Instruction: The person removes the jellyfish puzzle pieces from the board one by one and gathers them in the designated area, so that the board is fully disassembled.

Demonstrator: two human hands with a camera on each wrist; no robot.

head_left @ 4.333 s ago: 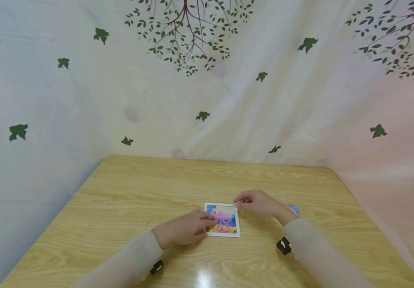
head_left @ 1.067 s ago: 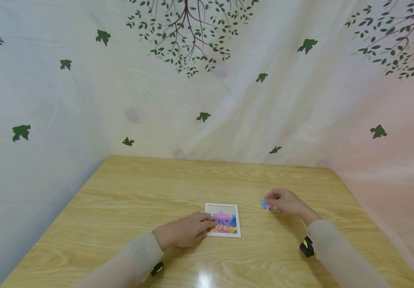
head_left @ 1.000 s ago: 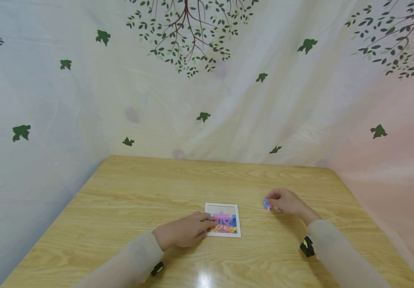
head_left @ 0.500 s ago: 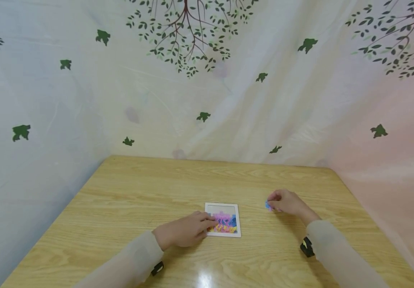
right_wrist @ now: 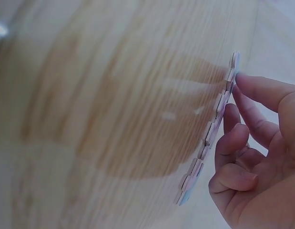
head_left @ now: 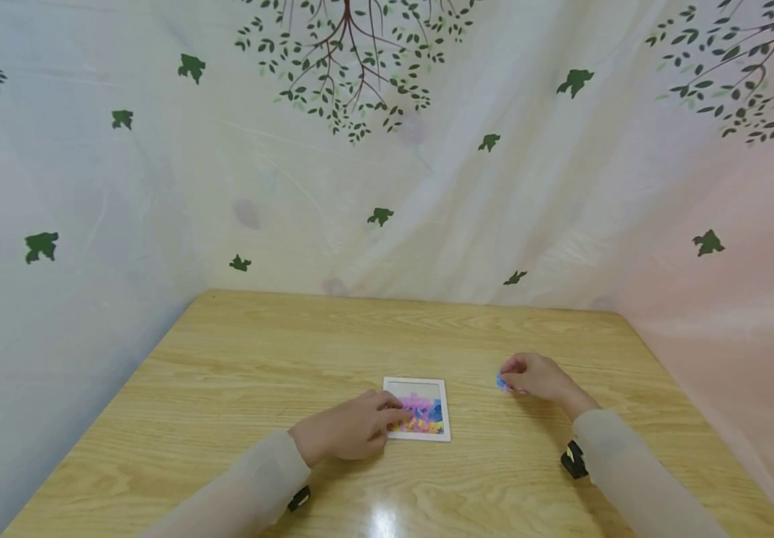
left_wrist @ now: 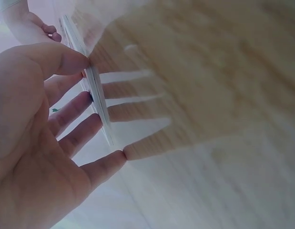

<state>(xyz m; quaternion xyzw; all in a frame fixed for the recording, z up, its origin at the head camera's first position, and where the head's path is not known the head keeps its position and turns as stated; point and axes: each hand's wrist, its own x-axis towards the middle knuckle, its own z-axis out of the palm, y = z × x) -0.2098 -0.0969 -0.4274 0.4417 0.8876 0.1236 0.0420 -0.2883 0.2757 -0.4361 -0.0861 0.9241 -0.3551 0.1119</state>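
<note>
One wood-grained counter (head_left: 259, 336) fills the lower part of the head view, with a single spot of glare (head_left: 383, 521) at its near side. Closest are two pale sleeves, a left sleeve (head_left: 239, 478) and a right sleeve (head_left: 636, 471), with two black wrist devices, one at the left wrist (head_left: 299, 498) and one at the right (head_left: 573, 460).

Beyond the cuffs come two bare hands. The left hand (head_left: 353, 426) is spread, its fingertips resting over the left side of one white puzzle frame (head_left: 445, 418) lying flat on the counter. Inside, a pink, blue and yellow picture (head_left: 432, 412) covers the lower part; the upper part shows pale backing. How many pieces make up the picture cannot be told.

The right hand (head_left: 538, 376) is to the right of the frame and apart from it, thumb and forefinger pinching one end of a single strip of joined jigsaw pieces (right_wrist: 209, 133), blue and pink, its other fingers curled. The piece count is unclear.

Farthest off hangs a pale fabric backdrop (head_left: 306, 224) printed with three leafy branches (head_left: 347, 45) and ten dark green shapes (head_left: 380, 216), one cut by the right edge.
</note>
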